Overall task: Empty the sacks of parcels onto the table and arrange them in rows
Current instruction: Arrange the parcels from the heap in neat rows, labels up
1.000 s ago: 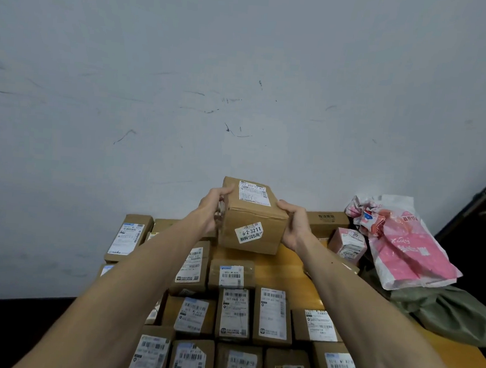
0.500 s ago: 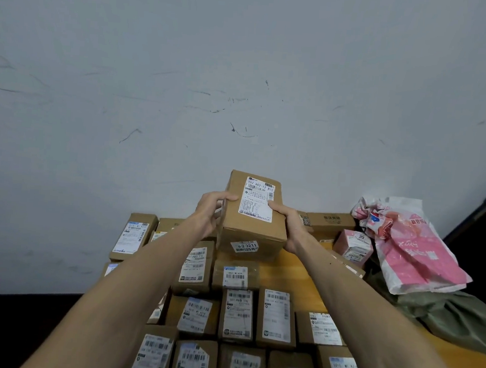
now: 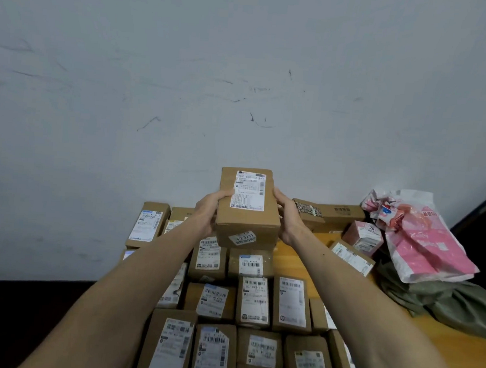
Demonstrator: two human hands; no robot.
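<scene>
I hold a brown cardboard parcel (image 3: 247,213) above the far end of the wooden table (image 3: 297,255), its white shipping label facing me. My left hand (image 3: 209,210) grips its left side and my right hand (image 3: 288,218) grips its right side. Below and in front of it, several brown labelled parcels (image 3: 253,301) lie in rows on the table. An olive green sack (image 3: 440,301) lies crumpled at the right.
A pink and white plastic bag (image 3: 424,242) rests on the sack at the right. A small pink box (image 3: 363,238) and brown boxes (image 3: 340,216) stand against the grey wall (image 3: 243,83). Bare table wood shows right of the rows. A dark doorway is at the far right.
Both hands have turned the parcel so its large label faces me and its long side stands more upright. It has also risen slightly.
</scene>
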